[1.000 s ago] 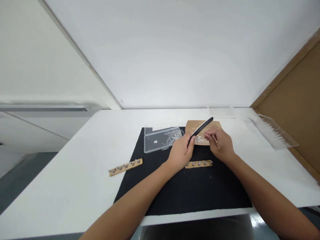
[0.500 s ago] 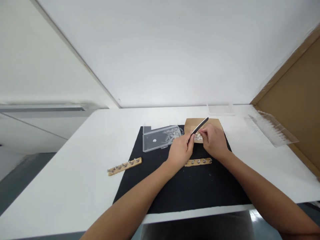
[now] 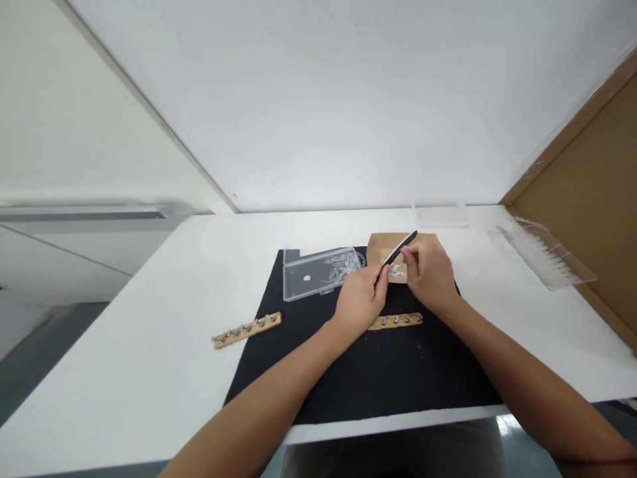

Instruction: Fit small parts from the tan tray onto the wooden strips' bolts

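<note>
My left hand (image 3: pixel 359 299) is closed around the lower end of a slim nail file (image 3: pixel 399 248), black with a pale side, which tilts up to the right. Close to the file's upper part, my right hand (image 3: pixel 430 272) has thumb and fingertips pinched together. Whatever sits in that pinch is too small to make out. Beneath the hands lies a brown paper piece (image 3: pixel 381 240) bearing small whitish bits (image 3: pixel 397 270). Nearer to me, a wooden strip (image 3: pixel 401 321) with several metal studs is partly covered by my left hand.
A clear plastic box (image 3: pixel 303 282) of slender translucent pieces stands left of my hands on a black mat (image 3: pixel 388 378). Another studded wooden strip (image 3: pixel 247 330) straddles the mat's left edge. Clear packaging (image 3: pixel 545 255) lies at right, beside a cardboard panel (image 3: pixel 587 153).
My right hand has shifted slightly up and right along the file, exposing more of the whitish bits. My left hand keeps its hold on the file.
</note>
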The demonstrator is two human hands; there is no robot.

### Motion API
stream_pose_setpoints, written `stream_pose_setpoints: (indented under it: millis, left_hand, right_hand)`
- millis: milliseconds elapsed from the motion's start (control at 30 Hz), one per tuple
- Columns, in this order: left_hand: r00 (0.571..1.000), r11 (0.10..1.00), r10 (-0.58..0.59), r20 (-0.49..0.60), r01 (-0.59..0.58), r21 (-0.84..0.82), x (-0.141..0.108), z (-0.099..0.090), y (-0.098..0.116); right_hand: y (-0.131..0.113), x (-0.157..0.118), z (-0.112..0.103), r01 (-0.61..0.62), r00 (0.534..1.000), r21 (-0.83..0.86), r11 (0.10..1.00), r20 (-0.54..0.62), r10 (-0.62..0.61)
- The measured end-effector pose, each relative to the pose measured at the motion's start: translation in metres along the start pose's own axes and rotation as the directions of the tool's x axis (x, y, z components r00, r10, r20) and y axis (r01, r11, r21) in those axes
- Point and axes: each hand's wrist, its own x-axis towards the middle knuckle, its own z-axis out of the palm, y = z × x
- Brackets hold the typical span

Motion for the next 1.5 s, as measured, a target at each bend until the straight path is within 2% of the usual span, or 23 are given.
stream_pose_setpoints:
  millis: [67,200,333,433,567,733,833,967,1100,1233,1333,1433,1500]
  left_hand:
    - [1.000,1.000,0.002,-0.008,-0.002,0.009,0.000,0.000,0.000]
    - [1.000,1.000,0.011,-0.007,-0.011,0.011,0.000,0.000,0.001]
    - [1.000,1.000,0.007,-0.009,-0.007,0.002,0.000,-0.001,0.001]
    - [1.000,1.000,0.005,-0.012,-0.005,-0.006,0.000,-0.001,0.002]
    - [1.000,1.000,0.008,-0.021,-0.009,-0.007,0.000,-0.001,0.002]
    - [0.999,0.999,0.030,-0.016,-0.030,-0.030,-0.001,-0.001,0.001]
    - [0.999,0.999,0.035,-0.028,-0.036,-0.019,-0.001,0.000,0.000]
    - [0.999,0.999,0.028,-0.027,-0.028,-0.031,-0.002,0.001,-0.001]
    - [0.999,0.999,0.021,-0.034,-0.022,-0.036,-0.003,0.003,-0.001]
    - [0.998,0.998,0.028,-0.053,-0.031,-0.049,-0.004,0.004,0.000]
    - [0.998,0.999,0.027,-0.061,-0.029,-0.036,-0.005,0.005,0.000]
    - [0.998,0.999,0.020,-0.059,-0.023,-0.043,-0.005,0.005,0.000]
    - [0.998,0.999,0.029,-0.054,-0.032,-0.044,-0.004,0.005,0.000]
  right_hand:
    - [0.001,0.001,-0.002,-0.019,1.000,0.004,1.000,0.000,0.019]
    - [0.000,0.003,-0.004,0.015,0.998,0.047,0.999,0.064,-0.018]
    - [-0.002,0.003,-0.003,-0.048,0.999,0.024,0.999,0.028,0.047]
    - [-0.004,0.003,-0.002,0.026,0.994,0.060,0.998,0.103,-0.032]
    - [-0.005,0.003,-0.002,-0.058,0.997,0.044,0.997,0.046,0.056]
    - [-0.006,0.003,-0.005,0.054,0.991,0.082,0.995,0.118,-0.064]
    - [-0.007,0.004,-0.007,0.006,0.997,0.046,0.999,0.071,-0.010]
    - [-0.010,0.004,-0.006,0.066,0.988,0.057,0.996,0.135,-0.073]
    - [-0.011,0.005,-0.007,-0.013,0.997,0.011,1.000,0.072,0.013]
    - [-0.010,0.007,-0.010,0.072,0.988,-0.002,0.997,0.140,-0.071]
    - [-0.010,0.008,-0.011,-0.001,0.997,-0.046,0.999,0.074,0.005]
    - [-0.010,0.007,-0.011,0.058,0.989,-0.015,0.998,0.139,-0.055]
    - [-0.010,0.007,-0.011,0.033,0.991,-0.010,0.999,0.128,-0.032]
